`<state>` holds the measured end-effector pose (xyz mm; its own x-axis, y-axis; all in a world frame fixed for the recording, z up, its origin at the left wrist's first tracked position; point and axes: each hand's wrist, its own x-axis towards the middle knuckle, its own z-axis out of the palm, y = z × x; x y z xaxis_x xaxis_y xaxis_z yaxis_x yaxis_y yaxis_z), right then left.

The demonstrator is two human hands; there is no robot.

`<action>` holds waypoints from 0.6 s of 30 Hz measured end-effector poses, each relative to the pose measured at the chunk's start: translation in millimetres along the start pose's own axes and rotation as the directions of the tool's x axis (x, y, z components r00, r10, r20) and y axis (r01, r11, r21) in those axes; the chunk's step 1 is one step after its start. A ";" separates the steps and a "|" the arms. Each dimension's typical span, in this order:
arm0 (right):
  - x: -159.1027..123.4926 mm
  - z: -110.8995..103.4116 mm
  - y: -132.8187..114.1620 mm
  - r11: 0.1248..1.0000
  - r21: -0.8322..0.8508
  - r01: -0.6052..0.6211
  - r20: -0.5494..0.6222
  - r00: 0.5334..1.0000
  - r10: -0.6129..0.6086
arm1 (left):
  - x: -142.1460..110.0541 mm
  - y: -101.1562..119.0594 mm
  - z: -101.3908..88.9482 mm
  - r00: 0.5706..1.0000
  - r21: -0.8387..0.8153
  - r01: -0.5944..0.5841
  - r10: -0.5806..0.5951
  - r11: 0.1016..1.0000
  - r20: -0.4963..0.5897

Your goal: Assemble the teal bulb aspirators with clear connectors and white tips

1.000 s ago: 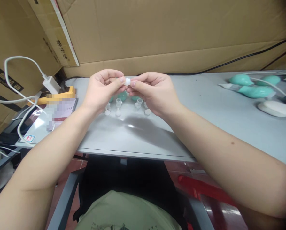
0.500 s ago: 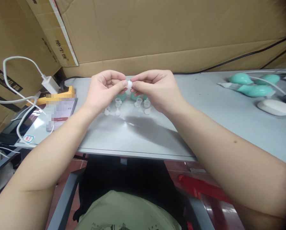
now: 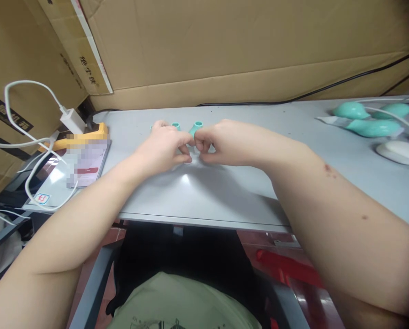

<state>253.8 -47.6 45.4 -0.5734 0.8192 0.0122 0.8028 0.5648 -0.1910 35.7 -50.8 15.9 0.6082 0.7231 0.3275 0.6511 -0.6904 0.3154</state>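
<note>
Both hands are low over the desk, close together, with fingers curled. My left hand [image 3: 166,148] has its thumb and fingers drawn in near a small white piece [image 3: 188,161] at the tabletop. Against it, my right hand [image 3: 221,142] bends its fingers into a pinch by a small translucent part [image 3: 196,150]. What either hand holds is largely hidden by the fingers. Just behind the hands stand teal bulbs, their open round necks showing: one neck [image 3: 175,125] behind my left hand, another bulb [image 3: 196,129] between the hands.
More teal bulbs [image 3: 375,127] lie at the right of the desk [image 3: 197,201], beside a white rounded object [image 3: 401,152] and cables. A phone [image 3: 89,167], a yellow tool [image 3: 87,136] and a white charger [image 3: 72,121] lie left. Cardboard [image 3: 241,50] walls the back.
Both hands have come down from holding a small white piece in the air to the tabletop. They now cover the small clear and white parts that showed there, while the bulb necks behind show.
</note>
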 end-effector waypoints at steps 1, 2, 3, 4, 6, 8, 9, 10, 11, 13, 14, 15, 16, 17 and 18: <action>0.7 1.1 -0.8 1.000 -0.006 0.012 0.000 1.000 -0.012 | 0.5 0.3 1.1 1.000 0.000 0.009 -0.009 1.000 0.005; 1.3 2.1 -1.3 1.000 -0.011 0.025 -0.002 1.000 -0.025 | 0.9 0.5 2.1 1.000 -0.001 0.017 -0.017 1.000 0.008; 1.8 2.7 -1.5 0.999 -0.015 0.035 -0.001 0.999 -0.035 | 1.2 0.6 2.9 1.000 -0.002 0.023 -0.023 1.000 0.009; 2.2 3.0 -1.6 0.999 -0.015 0.038 -0.001 0.999 -0.038 | 1.5 0.7 3.6 1.000 -0.003 0.029 -0.029 1.000 0.007; 2.3 2.2 -0.8 0.999 0.000 0.038 -0.005 0.999 -0.038 | 1.5 0.7 4.4 0.999 -0.003 0.045 -0.045 0.999 -0.002; 2.1 0.5 1.8 0.998 0.041 0.049 -0.050 0.998 -0.047 | 0.7 0.6 4.0 0.998 -0.008 0.061 -0.061 0.998 -0.012; 2.0 -0.4 4.1 0.996 0.064 0.063 -0.090 0.994 -0.057 | 0.0 0.6 3.4 0.998 -0.014 0.066 -0.066 0.998 -0.017; 2.1 -1.1 6.9 0.993 0.082 0.083 -0.133 0.989 -0.071 | -0.9 0.6 2.4 0.997 -0.021 0.068 -0.069 0.997 -0.023; 2.4 -1.4 10.3 0.989 0.093 0.111 -0.175 0.980 -0.093 | -1.9 0.4 1.2 0.997 -0.028 0.069 -0.070 0.997 -0.031; 4.0 -0.3 17.5 0.982 0.080 0.169 -0.232 0.962 -0.147 | -3.9 -0.1 -1.7 0.996 -0.039 0.069 -0.071 0.997 -0.058; 5.2 1.1 20.8 0.980 0.057 0.193 -0.234 0.957 -0.175 | -4.7 -0.7 -3.2 0.995 -0.045 0.068 -0.072 0.997 -0.076; 6.6 2.8 23.7 0.978 0.026 0.205 -0.217 0.957 -0.195 | -5.4 -1.4 -4.6 0.993 -0.050 0.068 -0.073 0.996 -0.095; 8.1 4.7 25.9 0.979 -0.002 0.206 -0.189 0.961 -0.202 | -5.9 -2.2 -5.9 0.991 -0.056 0.068 -0.074 0.996 -0.112; 9.4 6.4 27.7 0.981 -0.025 0.195 -0.157 0.968 -0.196 | -6.3 -3.2 -6.9 0.989 -0.062 0.067 -0.075 0.996 -0.127; 10.5 7.8 28.9 0.983 -0.042 0.177 -0.128 0.975 -0.181 | -6.4 -4.2 -7.7 0.987 -0.068 0.067 -0.076 0.995 -0.139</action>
<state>269.6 -23.5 32.3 -0.6836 0.7093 0.1719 0.6947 0.7046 -0.1446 25.6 -52.7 19.4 0.4881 0.7631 0.4236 0.6577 -0.6406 0.3962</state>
